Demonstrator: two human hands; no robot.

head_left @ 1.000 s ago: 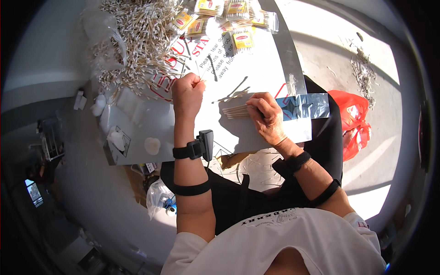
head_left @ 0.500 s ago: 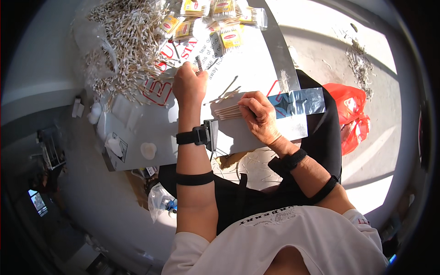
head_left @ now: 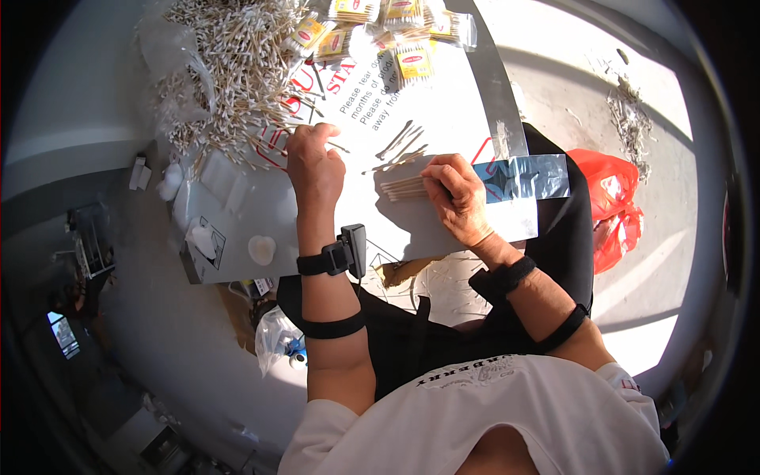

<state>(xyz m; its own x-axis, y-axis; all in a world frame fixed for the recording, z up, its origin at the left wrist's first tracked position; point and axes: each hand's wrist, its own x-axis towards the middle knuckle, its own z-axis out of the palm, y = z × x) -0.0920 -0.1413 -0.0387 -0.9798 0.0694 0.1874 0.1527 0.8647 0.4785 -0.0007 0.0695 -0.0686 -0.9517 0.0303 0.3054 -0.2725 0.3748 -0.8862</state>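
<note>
A bundle of cotton swabs [head_left: 402,188] lies side by side, with its right ends in the closed fingers of my right hand [head_left: 457,199]. My left hand [head_left: 317,168] is over the sheet at the edge of a big heap of loose cotton swabs [head_left: 237,67]. Its fingers are curled, and one thin cotton swab [head_left: 339,148] pokes out to their right; the fingertips are partly hidden. Between the hands and slightly farther off, several loose swabs [head_left: 404,141] lie on the white printed sheet [head_left: 427,107].
Clear packs of swabs with yellow labels [head_left: 414,62] lie at the far side. A clear plastic bag [head_left: 176,67] edges the heap. A blue shiny strip [head_left: 526,178] lies by the table's right edge, beside a red bag [head_left: 608,198]. A round white pad [head_left: 262,250] sits near left.
My left hand has drawn nearer and left, back toward the heap. More loose swabs show between the hands. My right hand keeps its hold on the bundle; the whole view has shifted slightly.
</note>
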